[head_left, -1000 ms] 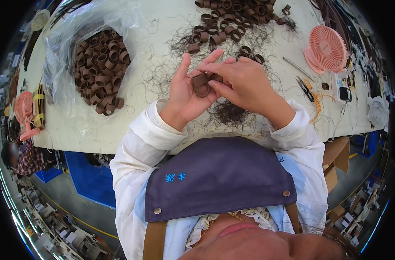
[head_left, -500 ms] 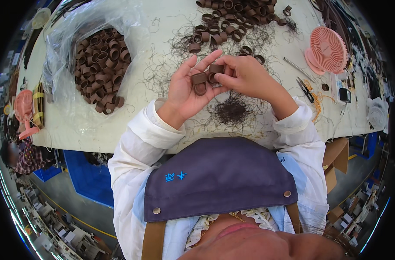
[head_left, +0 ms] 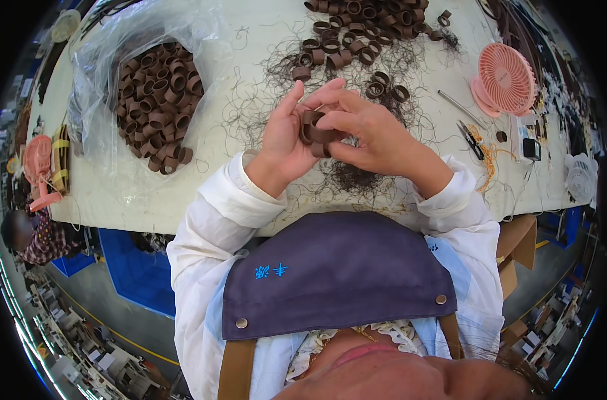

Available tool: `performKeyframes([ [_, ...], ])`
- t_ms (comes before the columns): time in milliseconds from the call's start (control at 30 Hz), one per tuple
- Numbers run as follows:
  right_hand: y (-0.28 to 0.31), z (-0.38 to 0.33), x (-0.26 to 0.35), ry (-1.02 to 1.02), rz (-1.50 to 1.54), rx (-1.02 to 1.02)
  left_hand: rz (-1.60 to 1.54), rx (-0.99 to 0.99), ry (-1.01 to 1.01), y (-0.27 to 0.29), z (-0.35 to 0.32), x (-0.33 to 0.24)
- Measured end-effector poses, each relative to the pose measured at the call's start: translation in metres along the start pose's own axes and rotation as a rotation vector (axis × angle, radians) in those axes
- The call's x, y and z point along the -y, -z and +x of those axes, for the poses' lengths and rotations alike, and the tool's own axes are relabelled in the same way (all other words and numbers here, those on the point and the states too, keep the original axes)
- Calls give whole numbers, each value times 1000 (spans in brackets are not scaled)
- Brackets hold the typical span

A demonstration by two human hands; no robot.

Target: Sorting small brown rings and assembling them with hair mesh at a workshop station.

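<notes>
Pinch grip: R hand (head_left: 373, 130) has thumb & fingertips closed on brown rings (head_left: 323, 135) at the L palm. L hand (head_left: 283, 137) is palm up, cupped, thumb & fingers apart, w/ rings resting against palm & finger bases; its fingertips are partly hidden behind R hand. So task rings sit btwn both hands, above the table (head_left: 217, 200), approx. mid-view; exact no. can't be told, as R fingers cover some.

Just below the hands, nr the table's front edge: dark thread tangle (head_left: 350, 176). Stray threads (head_left: 243, 110) all around, thickest beyond & beside the hands. Past the fingertips, a few loose rings (head_left: 378, 78) lie apart from the main heap (head_left: 370, 13) at the far side.

To L: clear plastic bag (head_left: 213, 40), mouth open, w/ big pile of like rings (head_left: 158, 110) showing. Farther L, at table edge: pink fan (head_left: 37, 160) next to a brown bundle (head_left: 61, 160) w/ yellow bands.

To R: metal rod (head_left: 460, 107) lying at a slant, dark-handled snips (head_left: 473, 141) nr orange cord (head_left: 491, 167), then a second pink fan (head_left: 507, 77), & a white fan (head_left: 581, 177) by the R edge.

Wearer's side: white sleeves (head_left: 213, 203) w/ cuffs folded back, dark purple apron (head_left: 337, 273). Below table level: blue bin (head_left: 133, 270) on L, cardboard box (head_left: 519, 247) on R. Another person (head_left: 40, 243) in a checked top, far L.
</notes>
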State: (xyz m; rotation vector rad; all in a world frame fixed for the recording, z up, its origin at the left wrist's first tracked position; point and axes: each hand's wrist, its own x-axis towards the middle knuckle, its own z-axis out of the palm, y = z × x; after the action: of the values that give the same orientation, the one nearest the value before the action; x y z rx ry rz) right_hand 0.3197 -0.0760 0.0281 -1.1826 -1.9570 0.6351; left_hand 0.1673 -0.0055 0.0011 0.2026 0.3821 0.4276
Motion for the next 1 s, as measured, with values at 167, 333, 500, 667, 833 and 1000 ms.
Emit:
performKeyframes([
  [167,-9,-6,0,31,-52,59,-7,23,-27,-2,-1,-1],
  [333,-14,-8,-3,40,-106,124,-35,58,-19,1,1,-1],
  [500,9,-10,-14,-148,266,-46,243,22,-48,12,1,-5],
  [667,51,-20,-25,-403,706,-147,1462,14,-511,10,-11,-10],
  [833,59,-34,-35,-431,416,-294,1731,-39,-467,-10,-19,-10],
  [1000,55,-42,-36,-257,-15,-245,2004,-105,-427,-21,-19,-11],
])
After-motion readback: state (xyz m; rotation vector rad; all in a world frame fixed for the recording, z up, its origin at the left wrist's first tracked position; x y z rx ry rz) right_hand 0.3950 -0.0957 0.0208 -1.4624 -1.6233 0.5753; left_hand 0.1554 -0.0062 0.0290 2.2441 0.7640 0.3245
